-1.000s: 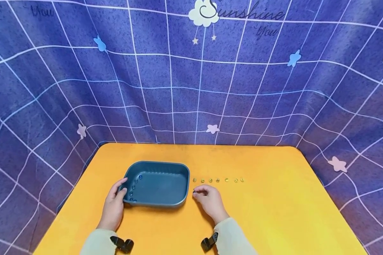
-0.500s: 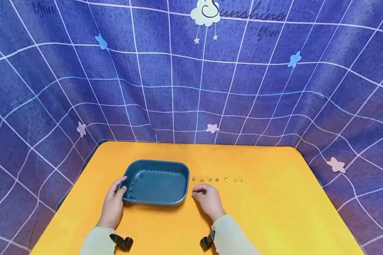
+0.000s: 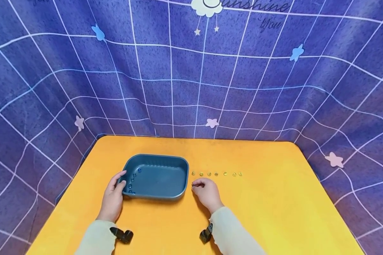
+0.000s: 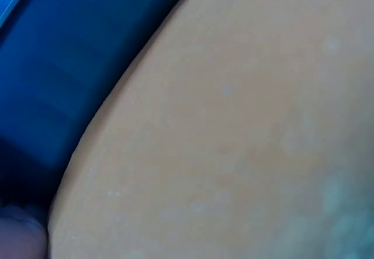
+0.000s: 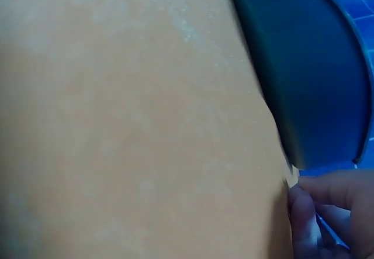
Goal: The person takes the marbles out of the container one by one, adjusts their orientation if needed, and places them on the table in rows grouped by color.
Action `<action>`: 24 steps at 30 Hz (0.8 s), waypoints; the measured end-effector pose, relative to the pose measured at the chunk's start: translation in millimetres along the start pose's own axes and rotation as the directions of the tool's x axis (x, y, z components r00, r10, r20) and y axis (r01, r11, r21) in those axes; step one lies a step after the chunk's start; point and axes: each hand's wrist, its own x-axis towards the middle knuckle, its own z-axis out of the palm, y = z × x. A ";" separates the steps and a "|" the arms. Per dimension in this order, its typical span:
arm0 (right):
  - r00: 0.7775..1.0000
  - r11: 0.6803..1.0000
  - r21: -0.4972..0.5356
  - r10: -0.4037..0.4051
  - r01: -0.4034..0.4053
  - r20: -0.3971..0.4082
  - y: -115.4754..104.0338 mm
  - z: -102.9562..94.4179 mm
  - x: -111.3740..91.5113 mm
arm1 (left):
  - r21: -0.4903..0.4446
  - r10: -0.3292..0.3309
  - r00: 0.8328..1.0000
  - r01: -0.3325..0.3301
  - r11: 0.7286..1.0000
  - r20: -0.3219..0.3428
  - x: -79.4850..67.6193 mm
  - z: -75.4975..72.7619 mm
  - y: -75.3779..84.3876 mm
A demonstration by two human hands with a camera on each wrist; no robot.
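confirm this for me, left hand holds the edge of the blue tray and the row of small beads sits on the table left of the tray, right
Not quite. The left hand does hold the blue tray by its edge, but the row of small beads lies on the table right of the tray, as the head view shows.

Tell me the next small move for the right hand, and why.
Probably lift the right hand leftward over the tray rim and drop the bead it seems to pinch. The left hand holds the tray's left rim, blue beads already lie inside, and a row of beads waits beside it.
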 end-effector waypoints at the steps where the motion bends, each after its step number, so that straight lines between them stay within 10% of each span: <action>1: 1.000 1.000 -0.005 0.001 -0.001 -0.004 -1.3 -0.1 0.4 | 0.009 0.004 1.000 -0.004 1.000 0.000 0.3 -0.1 0.7; 12: 0.999 0.999 0.007 0.046 -0.046 -0.023 -2.3 0.3 2.3 | 0.008 -0.009 1.000 0.009 1.000 -0.005 -2.0 3.4 5.0; 19: 0.993 0.957 0.267 0.120 -0.111 -0.016 -12.9 -3.4 0.9 | 0.021 -0.006 1.000 0.007 1.000 -0.006 -2.6 2.9 4.9; 24: 0.997 0.931 0.363 0.008 0.020 -0.075 -41.8 -3.8 -4.0 | 0.008 0.000 1.000 0.000 1.000 -0.006 -3.7 3.5 4.0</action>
